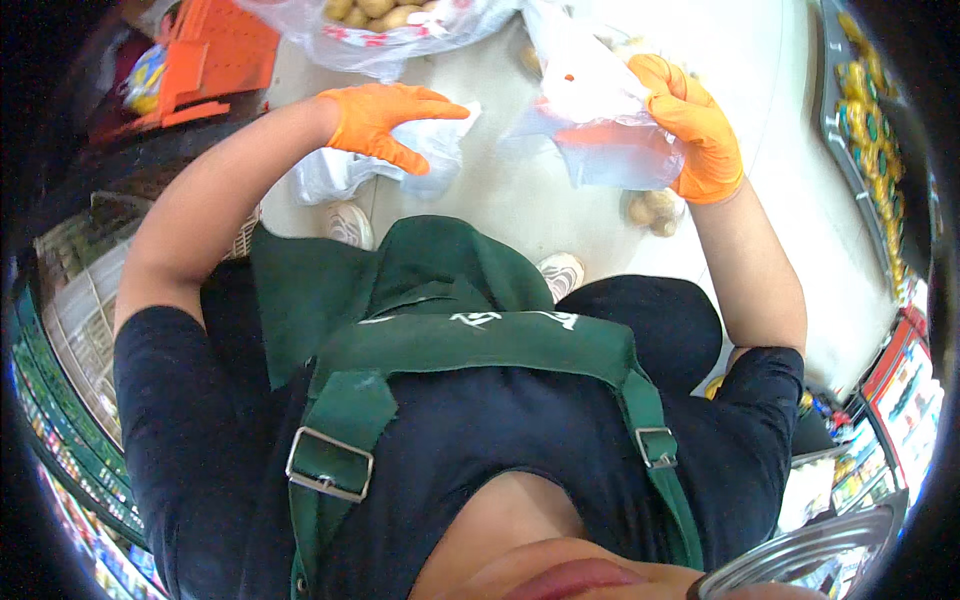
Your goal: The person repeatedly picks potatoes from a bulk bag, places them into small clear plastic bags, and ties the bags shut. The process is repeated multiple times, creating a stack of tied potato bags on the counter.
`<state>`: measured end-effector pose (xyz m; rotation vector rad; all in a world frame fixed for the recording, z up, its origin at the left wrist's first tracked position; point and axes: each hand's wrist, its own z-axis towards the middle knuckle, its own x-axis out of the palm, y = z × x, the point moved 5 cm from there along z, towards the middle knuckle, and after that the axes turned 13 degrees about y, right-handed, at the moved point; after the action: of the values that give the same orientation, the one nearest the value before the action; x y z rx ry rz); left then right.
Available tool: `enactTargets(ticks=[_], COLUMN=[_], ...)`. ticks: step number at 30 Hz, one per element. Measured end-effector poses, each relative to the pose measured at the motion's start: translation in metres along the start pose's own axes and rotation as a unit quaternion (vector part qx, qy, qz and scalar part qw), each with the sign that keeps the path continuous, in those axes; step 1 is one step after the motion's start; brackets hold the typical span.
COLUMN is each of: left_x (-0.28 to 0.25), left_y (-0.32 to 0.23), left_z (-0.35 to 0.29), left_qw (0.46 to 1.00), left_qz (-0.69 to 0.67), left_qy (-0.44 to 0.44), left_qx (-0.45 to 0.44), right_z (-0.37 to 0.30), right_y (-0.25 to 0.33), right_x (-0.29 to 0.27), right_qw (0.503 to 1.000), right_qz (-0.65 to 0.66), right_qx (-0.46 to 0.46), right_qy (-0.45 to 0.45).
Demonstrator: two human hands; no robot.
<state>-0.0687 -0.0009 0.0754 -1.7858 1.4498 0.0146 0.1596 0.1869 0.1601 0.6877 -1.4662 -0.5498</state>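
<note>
In my right hand [703, 137], gloved in orange, a thin clear plastic bag [615, 155] is pinched between thumb and fingers and hangs to the left. My left hand [385, 122], in a matching glove, has its thumb and fingers apart. It hovers over a crumpled white plastic bag [335, 176]; I cannot tell whether they touch. Beyond the hands stands a large clear bag [385, 62] with potatoes [375, 12] inside. Below my right wrist, a few more potatoes [655, 208] sit on the floor. Other pale shapes behind the held bag are partly hidden.
An orange crate [225, 50] stands at the far left. Along the right runs a shelf edge [835, 110] with yellow packages [872, 135]. Wire racks [85, 270] are close on my left. My shoes [560, 272] are on the pale tiled floor [500, 205], below a green apron [450, 260].
</note>
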Motion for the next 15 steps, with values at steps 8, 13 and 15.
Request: enactTargets(ticks=[8,13,15], left_x=[-0.007,-0.008,-0.004], left_y=[0.015,0.039,0.058], left_z=[-0.029,-0.039,-0.027], left_qw=[0.958,0.834,0.853], left_qz=[-0.224,-0.432,-0.439], left_qy=[0.120,0.082,0.080], left_qx=[0.130,0.333,0.272], right_z=[0.038,0.020,0.014], right_y=[-0.036,-0.092,-0.117], right_x=[0.009,-0.001,-0.003], right_qw=[0.971,0.940,0.945], right_qz=[-0.037,0.019,-0.008], right_qx=[-0.023,-0.015,-0.019], right_qy=[-0.234,-0.341,-0.326])
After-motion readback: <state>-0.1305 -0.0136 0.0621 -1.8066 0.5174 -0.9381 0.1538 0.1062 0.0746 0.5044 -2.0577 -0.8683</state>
